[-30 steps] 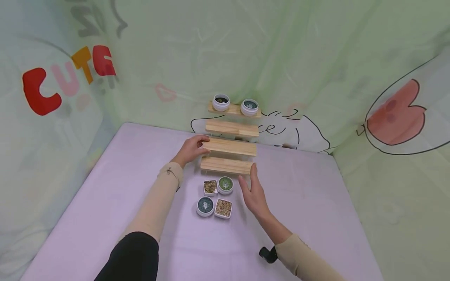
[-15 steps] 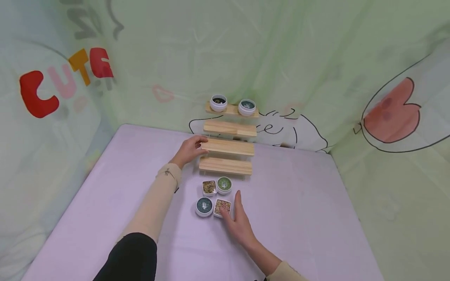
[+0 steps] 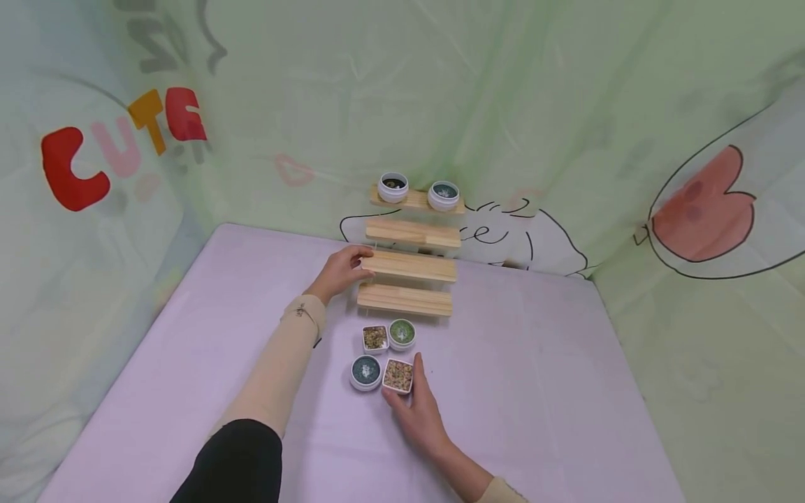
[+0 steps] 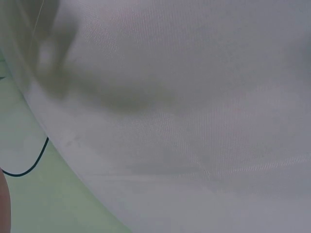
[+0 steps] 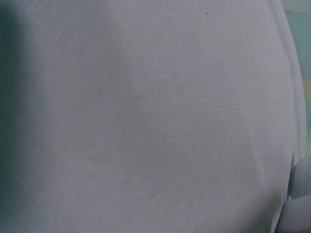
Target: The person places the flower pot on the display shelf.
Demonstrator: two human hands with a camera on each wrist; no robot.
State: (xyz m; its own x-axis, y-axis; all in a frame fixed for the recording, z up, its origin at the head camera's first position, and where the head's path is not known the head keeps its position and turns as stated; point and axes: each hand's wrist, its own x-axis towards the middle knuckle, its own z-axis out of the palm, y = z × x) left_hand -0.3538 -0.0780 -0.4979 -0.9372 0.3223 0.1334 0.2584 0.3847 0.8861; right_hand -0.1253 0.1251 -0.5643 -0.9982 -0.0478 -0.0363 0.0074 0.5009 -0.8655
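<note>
My left hand (image 3: 339, 274) pinches the left end of a board on a tiered wooden display stand (image 3: 409, 265), second tier from the front. My right hand (image 3: 420, 418) has its thumb and fingers around the near and right sides of a white square pot (image 3: 398, 376) filled with speckled grit. Beside that pot are a round white pot with dark teal filling (image 3: 366, 372), a smaller square pot with brown grit (image 3: 375, 338) and a round pot with green filling (image 3: 402, 334). The left wrist view has only a sliver of finger (image 4: 4, 204) at its edge.
On the stand's top board are a round pot with dark filling (image 3: 393, 187) and a round pot with teal filling (image 3: 444, 195). A pale lilac cloth (image 3: 534, 391) covers the table. Printed green curtains (image 3: 503, 91) hang behind and at both sides.
My right hand has drawn back from the stand's front right corner, down to the near square pot, and its thumb and fingers now reach around it. The left hand stays at the board.
</note>
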